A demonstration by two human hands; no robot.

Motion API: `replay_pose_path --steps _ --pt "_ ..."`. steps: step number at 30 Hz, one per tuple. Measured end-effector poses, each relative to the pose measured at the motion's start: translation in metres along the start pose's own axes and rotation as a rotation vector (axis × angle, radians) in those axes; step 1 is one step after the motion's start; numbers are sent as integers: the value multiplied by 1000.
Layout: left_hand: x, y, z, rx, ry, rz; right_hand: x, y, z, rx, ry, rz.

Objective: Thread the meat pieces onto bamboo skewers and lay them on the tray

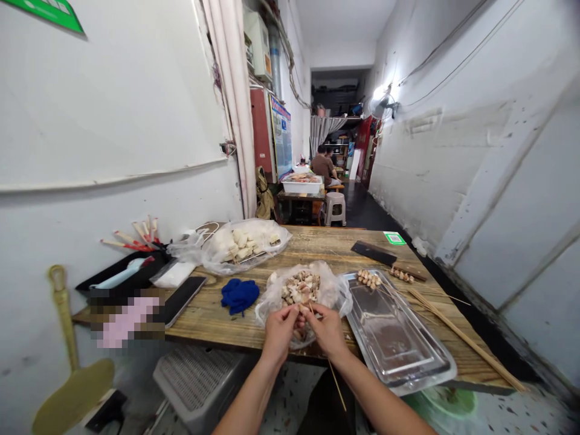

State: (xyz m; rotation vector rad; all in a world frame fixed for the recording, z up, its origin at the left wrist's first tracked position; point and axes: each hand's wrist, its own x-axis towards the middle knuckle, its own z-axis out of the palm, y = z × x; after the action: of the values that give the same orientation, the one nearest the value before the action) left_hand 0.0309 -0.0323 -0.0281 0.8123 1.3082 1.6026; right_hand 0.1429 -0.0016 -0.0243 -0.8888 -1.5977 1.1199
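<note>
Both hands meet at the near edge of the plastic bag of meat pieces; the left hand pinches a piece with curled fingers; the right hand grips a thin bamboo skewer slanting down past the wrist; right of the bag lies a steel tray; left, a blue cloth; no writing is legible.
</note>
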Motion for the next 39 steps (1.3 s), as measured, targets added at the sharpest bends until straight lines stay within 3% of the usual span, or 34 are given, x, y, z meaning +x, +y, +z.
replay_pose_path --steps 5,12,24,27,30,32,35,37,39 --pt "0 4 -3 159 66 69 4 3 2 99 -27 31" --pt "-4 10 5 107 77 64 8 7 0 341 12 175" --pt "-6 17 12 245 42 102 6 8 -8 164 20 38" --pt "-2 17 11 298 84 113 4 2 -9 283 -37 137" --pt "5 18 3 409 131 141 3 -1 -11 521 -210 330" --pt "6 22 -2 511 122 249 3 1 -12 655 -300 411" --pt "-1 30 -5 642 61 547 4 6 -12 756 -325 467" --pt "-8 33 -3 712 -41 702 5 9 -12 784 -303 481" --pt "-13 32 1 753 -155 758 4 9 -13 787 -288 476"
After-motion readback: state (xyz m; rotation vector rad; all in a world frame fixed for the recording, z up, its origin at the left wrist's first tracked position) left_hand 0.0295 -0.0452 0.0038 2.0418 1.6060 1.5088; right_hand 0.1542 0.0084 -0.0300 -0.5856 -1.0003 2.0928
